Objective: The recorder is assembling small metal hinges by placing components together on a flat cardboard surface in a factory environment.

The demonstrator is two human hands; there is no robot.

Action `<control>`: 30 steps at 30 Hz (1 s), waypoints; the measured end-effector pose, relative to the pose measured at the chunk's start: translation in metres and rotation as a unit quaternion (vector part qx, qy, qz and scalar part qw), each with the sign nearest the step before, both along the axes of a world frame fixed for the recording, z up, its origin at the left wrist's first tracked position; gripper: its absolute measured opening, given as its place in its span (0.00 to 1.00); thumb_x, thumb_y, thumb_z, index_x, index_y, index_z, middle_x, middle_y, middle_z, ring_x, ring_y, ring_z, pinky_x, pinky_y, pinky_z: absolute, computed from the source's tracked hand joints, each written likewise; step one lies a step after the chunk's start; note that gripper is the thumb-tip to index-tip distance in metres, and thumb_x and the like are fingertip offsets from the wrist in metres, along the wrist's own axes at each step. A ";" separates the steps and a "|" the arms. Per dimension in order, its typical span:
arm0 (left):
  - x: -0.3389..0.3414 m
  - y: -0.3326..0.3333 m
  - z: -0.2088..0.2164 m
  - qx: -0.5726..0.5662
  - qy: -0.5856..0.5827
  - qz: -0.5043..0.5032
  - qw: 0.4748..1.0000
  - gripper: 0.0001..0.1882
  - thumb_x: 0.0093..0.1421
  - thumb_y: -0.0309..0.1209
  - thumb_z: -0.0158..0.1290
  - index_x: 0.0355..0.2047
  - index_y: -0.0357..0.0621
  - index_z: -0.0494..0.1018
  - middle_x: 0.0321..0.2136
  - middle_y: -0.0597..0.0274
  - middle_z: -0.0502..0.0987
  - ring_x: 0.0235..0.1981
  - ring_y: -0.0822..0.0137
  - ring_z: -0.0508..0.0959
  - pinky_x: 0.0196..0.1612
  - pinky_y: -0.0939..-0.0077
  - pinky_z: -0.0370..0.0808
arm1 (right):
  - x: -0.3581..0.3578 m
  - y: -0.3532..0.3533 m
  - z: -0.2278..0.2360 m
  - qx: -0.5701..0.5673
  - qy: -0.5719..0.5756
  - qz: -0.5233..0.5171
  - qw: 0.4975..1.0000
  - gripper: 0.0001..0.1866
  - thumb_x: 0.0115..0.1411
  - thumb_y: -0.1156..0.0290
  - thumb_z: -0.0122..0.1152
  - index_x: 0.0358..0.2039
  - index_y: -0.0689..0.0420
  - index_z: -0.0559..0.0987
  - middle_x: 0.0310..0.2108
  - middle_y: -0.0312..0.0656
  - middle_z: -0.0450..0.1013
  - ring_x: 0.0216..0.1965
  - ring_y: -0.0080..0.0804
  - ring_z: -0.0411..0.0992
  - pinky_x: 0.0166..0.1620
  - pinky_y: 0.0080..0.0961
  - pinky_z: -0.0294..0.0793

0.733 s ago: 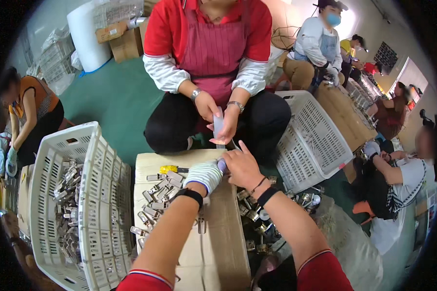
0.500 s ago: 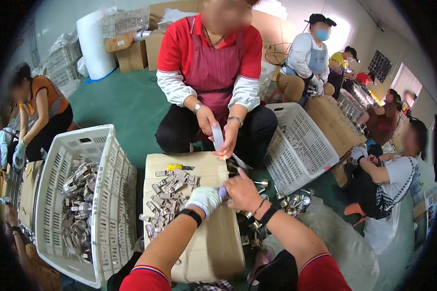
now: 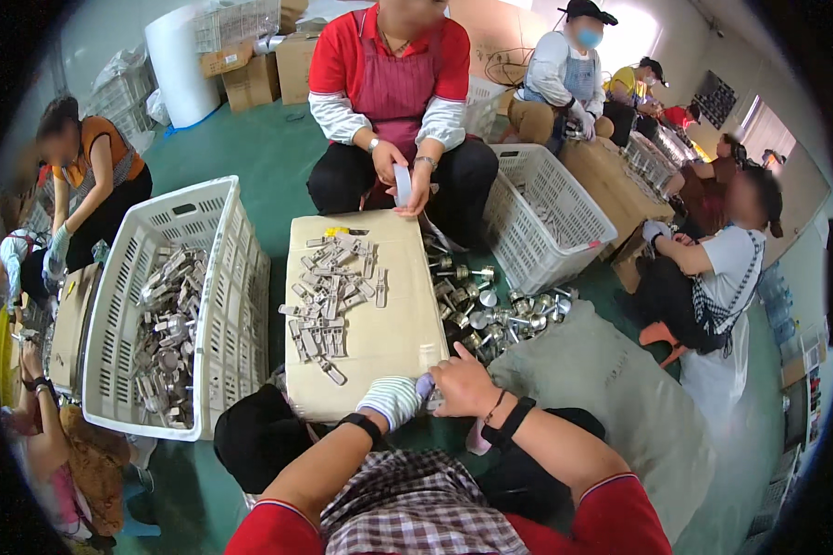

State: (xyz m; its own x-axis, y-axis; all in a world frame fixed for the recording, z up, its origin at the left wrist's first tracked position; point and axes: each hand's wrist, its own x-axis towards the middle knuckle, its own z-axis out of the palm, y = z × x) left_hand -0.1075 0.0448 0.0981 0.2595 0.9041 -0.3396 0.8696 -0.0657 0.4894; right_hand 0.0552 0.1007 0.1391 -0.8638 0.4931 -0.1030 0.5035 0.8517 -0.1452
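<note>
Left hand [image 3: 391,399]: gloved, curled in at the near right corner of the worktop [image 3: 389,338]; fingertips mostly hidden, so can't tell if actually pinching
Right hand [image 3: 465,385]: bare, pressed up right beside the left hand, index finger poking out; can't tell the grip underneath either
Small metal piece [image 3: 433,404]: down between the hands, just a sliver showing, tough to make out
Handling: probably light, stiff, kinda slick on bare skin, not fragile; maybe pinchy if hinged
Where to grab: flat long sides, at a guess, fingertips kept off the ends
Metal clips [image 3: 331,298]: loose pile over the left and far part of the worktop, likely prone to snagging on each other
Metal knobs [image 3: 500,319]: heaped to the right of the worktop, likely heavier and rollier
</note>
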 end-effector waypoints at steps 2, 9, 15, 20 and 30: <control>0.000 -0.005 -0.009 0.052 0.019 -0.035 0.998 0.15 0.62 0.43 0.36 0.41 0.50 0.65 0.25 0.45 0.77 0.28 0.44 0.76 0.30 0.56 0.71 | 0.004 -0.008 -0.007 -0.008 -0.004 -0.024 1.000 0.29 0.33 0.54 0.71 0.34 0.59 0.76 0.31 0.44 0.73 0.39 0.40 0.72 0.60 0.45 0.55; -0.008 -0.002 -0.021 0.050 -0.003 -0.070 0.996 0.15 0.60 0.37 0.43 0.44 0.45 0.60 0.25 0.43 0.75 0.28 0.43 0.76 0.31 0.58 0.72 | -0.001 -0.004 -0.009 -0.051 -0.034 -0.055 0.997 0.33 0.33 0.53 0.71 0.40 0.58 0.75 0.38 0.42 0.72 0.43 0.41 0.70 0.58 0.56 0.53; -0.015 0.010 -0.006 0.001 -0.084 -0.046 0.995 0.24 0.57 0.40 0.50 0.50 0.45 0.58 0.33 0.41 0.76 0.38 0.44 0.75 0.41 0.58 0.71 | 0.000 0.000 -0.008 -0.049 -0.023 -0.098 0.994 0.31 0.36 0.52 0.70 0.40 0.56 0.76 0.40 0.39 0.71 0.47 0.41 0.68 0.56 0.60 0.53; -0.016 0.017 -0.010 -0.034 -0.093 0.033 0.995 0.27 0.63 0.51 0.33 0.42 0.41 0.70 0.37 0.38 0.74 0.39 0.43 0.74 0.40 0.55 0.69 | -0.006 0.038 -0.014 -0.161 -0.052 -0.097 0.981 0.33 0.36 0.44 0.67 0.39 0.55 0.78 0.40 0.43 0.72 0.48 0.40 0.69 0.58 0.62 0.49; -0.016 0.030 -0.003 0.046 -0.059 0.009 0.997 0.35 0.54 0.64 0.41 0.38 0.43 0.73 0.26 0.42 0.76 0.31 0.43 0.76 0.36 0.56 0.71 | -0.019 0.093 -0.030 -0.323 -0.074 -0.101 0.938 0.28 0.45 0.48 0.64 0.41 0.57 0.78 0.42 0.42 0.72 0.44 0.38 0.70 0.50 0.34 0.63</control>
